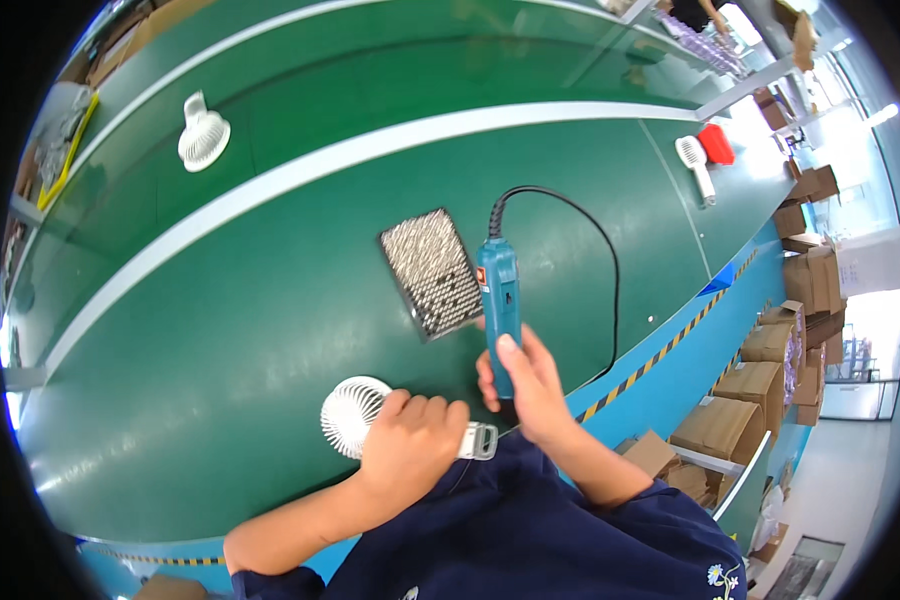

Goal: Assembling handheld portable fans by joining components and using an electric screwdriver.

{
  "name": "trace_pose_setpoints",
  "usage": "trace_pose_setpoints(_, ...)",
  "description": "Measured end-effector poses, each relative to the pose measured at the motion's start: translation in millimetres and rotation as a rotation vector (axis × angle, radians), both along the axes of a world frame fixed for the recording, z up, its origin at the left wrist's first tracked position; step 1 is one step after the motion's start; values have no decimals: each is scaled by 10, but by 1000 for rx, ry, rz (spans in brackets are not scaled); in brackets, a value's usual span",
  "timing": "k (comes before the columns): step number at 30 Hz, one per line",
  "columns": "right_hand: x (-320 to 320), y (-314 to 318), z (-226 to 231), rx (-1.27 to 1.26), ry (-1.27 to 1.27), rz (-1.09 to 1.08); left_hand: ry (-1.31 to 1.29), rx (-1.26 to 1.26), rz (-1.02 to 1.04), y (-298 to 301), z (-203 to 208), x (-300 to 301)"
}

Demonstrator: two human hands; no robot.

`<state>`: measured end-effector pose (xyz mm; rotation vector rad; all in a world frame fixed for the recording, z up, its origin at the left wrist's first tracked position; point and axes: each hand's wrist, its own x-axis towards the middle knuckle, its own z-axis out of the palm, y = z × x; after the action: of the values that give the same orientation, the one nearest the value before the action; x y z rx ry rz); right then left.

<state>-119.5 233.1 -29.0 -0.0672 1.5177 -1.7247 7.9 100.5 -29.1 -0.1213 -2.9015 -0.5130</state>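
In my left hand is a white handheld fan, lying sideways near the table's front edge. Its round slatted head sticks out to the left of my fist, and the end of its handle, with a loop, shows on the right. My right hand grips a teal electric screwdriver by its body. The cord end points away from me; its tip is hidden near my hand. Just left of the screwdriver lies a black tray filled with many small screws, with several gaps at its near end.
A black cord loops right from the screwdriver. Beyond the white rail sits another white fan. At far right, a third fan lies beside a red object. Cardboard boxes stand on the floor to the right.
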Motion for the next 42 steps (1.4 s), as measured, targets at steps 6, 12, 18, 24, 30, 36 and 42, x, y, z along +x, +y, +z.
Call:
trace_pose_setpoints(6, -571, 640, -164, 275, 334, -23, -24, -93, -114, -216, 210, -134)
trace_pose_setpoints(12, -834, 882, -333, 46, 462, -447, 190, -281, -363, -243, 520, -1042)
trace_pose_setpoints(18, -1613, 1317, -388, -210, 230, -943, 411, -367, -549, 261, -219, -2951)
trace_pose_setpoints(24, -1434, 1334, -602, -473, 231, -1042, 559, -224, -498, 1019, -667, -4222)
trace_pose_setpoints(30, -1274, 1298, -752, -462, 288, -1153, 107, -27, -245, 1604, -691, -4933)
trace_pose_setpoints(36, -1375, 1153, -702, -394, 294, -1127, 110, 264, -297, 1209, -368, -4412)
trace_pose_setpoints(42, -1483, 1436, -660, -387, 328, -1219, 398, 87, 24, -722, 145, -3491)
